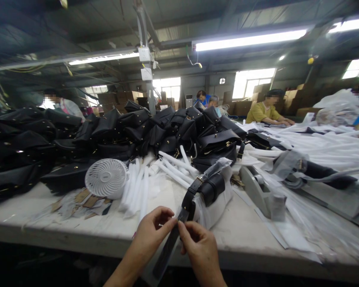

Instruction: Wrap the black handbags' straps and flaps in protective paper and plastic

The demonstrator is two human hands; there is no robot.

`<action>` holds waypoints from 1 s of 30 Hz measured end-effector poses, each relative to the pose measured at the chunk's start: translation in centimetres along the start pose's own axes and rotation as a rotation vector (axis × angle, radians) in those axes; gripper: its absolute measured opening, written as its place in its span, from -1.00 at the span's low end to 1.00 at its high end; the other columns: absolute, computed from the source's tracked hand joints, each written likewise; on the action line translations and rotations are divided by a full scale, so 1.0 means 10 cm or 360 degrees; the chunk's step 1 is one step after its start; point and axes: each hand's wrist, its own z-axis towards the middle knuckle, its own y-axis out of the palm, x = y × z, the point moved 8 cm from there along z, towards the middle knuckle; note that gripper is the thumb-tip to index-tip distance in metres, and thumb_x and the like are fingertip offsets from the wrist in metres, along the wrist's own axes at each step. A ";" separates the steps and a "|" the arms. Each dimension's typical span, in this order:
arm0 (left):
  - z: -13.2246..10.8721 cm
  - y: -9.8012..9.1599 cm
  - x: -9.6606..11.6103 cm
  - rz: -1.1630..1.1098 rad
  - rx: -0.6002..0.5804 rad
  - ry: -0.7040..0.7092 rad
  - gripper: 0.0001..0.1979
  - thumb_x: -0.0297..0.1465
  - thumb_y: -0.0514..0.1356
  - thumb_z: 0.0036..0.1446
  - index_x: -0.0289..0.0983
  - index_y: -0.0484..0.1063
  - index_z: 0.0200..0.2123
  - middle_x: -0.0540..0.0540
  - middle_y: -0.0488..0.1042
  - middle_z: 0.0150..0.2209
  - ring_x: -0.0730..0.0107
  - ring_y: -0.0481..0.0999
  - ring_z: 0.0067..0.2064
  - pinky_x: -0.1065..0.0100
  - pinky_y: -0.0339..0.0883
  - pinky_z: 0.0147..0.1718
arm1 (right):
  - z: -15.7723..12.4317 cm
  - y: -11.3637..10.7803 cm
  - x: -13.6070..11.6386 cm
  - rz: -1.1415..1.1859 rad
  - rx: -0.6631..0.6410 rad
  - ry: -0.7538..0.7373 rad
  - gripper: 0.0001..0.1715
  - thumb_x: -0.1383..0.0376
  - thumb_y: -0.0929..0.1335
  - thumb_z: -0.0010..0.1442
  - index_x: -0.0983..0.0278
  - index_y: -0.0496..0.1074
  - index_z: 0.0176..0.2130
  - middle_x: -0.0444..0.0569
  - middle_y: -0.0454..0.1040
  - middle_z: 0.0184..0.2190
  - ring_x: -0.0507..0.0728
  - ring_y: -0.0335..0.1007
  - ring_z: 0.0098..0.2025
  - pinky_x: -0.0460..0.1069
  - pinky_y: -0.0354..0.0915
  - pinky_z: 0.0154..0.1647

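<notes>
A black strap (189, 202) with a gold buckle runs down from a partly wrapped black bag piece (214, 189) at the table's front. My left hand (154, 229) pinches the strap from the left with thumb and forefinger. From the other side my right hand (201, 245) pinches it too, its thumb tip close to the left one. Below my hands the strap passes under a translucent plastic cover (166, 253) that hangs past the table edge. White wrapping (223, 203) lies around the bag piece. My lower fingers are partly hidden.
A white round fan (106, 178) stands at left beside paper scraps (85, 201). Black bags (179, 127) are piled along the back. White foam tubes (178, 167) lie mid-table. A grey tape dispenser (255, 191) stands at right. A person in yellow (263, 111) works across the table.
</notes>
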 end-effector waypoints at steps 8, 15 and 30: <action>0.04 0.04 0.01 -0.0111 -0.0132 -0.0116 -0.70 -0.19 0.30 0.07 -0.30 0.48 -0.24 -0.04 0.50 -0.34 0.33 0.45 -0.27 0.34 0.28 -0.25 | 0.00 0.01 -0.02 0.0048 -0.0008 0.0007 -0.54 -0.03 0.40 0.14 0.32 0.54 -0.46 -0.14 0.37 -0.66 0.00 0.26 -0.65 -0.15 0.19 -0.63; 0.00 0.15 -0.05 -0.0302 -0.0301 -0.0363 -0.66 -0.15 0.30 0.05 -0.31 0.53 -0.25 -0.04 0.54 -0.38 0.40 0.44 -0.38 0.41 0.24 -0.38 | 0.00 0.00 -0.03 0.0048 -0.0003 -0.0011 -0.53 -0.03 0.40 0.14 0.32 0.55 -0.45 -0.14 0.37 -0.67 0.01 0.28 -0.64 -0.15 0.20 -0.62; 0.00 0.11 -0.07 -0.0340 -0.0104 -0.0190 -0.74 -0.20 0.29 0.09 -0.30 0.56 -0.31 -0.06 0.58 -0.36 0.32 0.52 -0.28 0.37 0.34 -0.25 | 0.01 -0.01 -0.05 -0.0040 -0.0051 0.0023 -0.48 -0.06 0.34 0.20 0.33 0.61 -0.31 -0.12 0.42 -0.70 0.05 0.36 -0.63 -0.12 0.24 -0.54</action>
